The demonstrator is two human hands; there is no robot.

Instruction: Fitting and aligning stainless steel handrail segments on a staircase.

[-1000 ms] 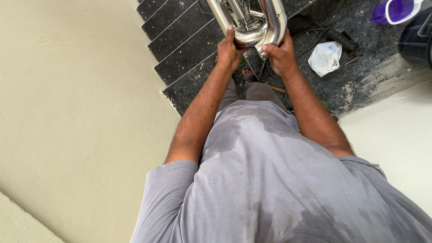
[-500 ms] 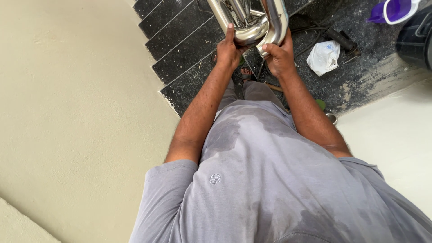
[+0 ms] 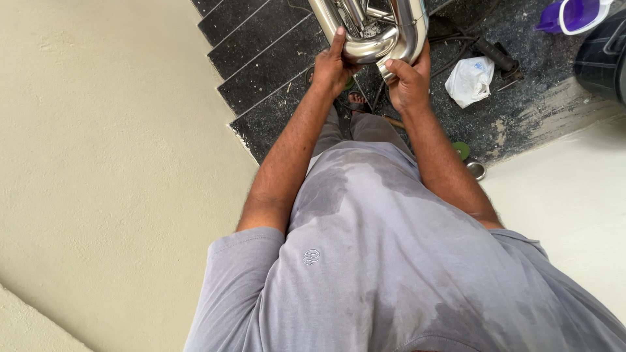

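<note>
- Head view: the left hand [image 3: 332, 68] and the right hand [image 3: 407, 81] both gripped the curved, polished stainless-steel tube bend [image 3: 381, 36], which was held out in front of the body, above the dark speckled stone steps [image 3: 261, 58] and near the top edge of the picture.
- Head view: the left hand was wrapped on the bend's left flank with its thumb lying up along the metal; the right hand clasped the lower right curve, thumb across the tube.
- Risk, as a judgement: the mirror-smooth metal looked slippery, and the person's grey T-shirt [image 3: 391, 261] showed damp patches, so moist palms could have let the bend slide or twist out of the grip.
- Risk: a drop would likely have struck the person's sandalled foot [image 3: 355, 101] directly beneath, or chipped a step edge.
- Risk: the black cable [image 3: 456, 55] and black-handled tool [image 3: 499, 57] lay on the landing close to the feet, as did a crumpled white plastic bag [image 3: 468, 79] and a small round metal piece [image 3: 476, 171]; any of these could have caused a trip on the stairs.
- Hidden: most of the steel piece was cut off by the frame's top, so its full shape and length could not be told.
- Hidden: the palms and most fingers sat behind the tube; the purple plastic container [image 3: 574, 14] and a black rounded object [image 3: 603, 58] were cropped at the corner.
</note>
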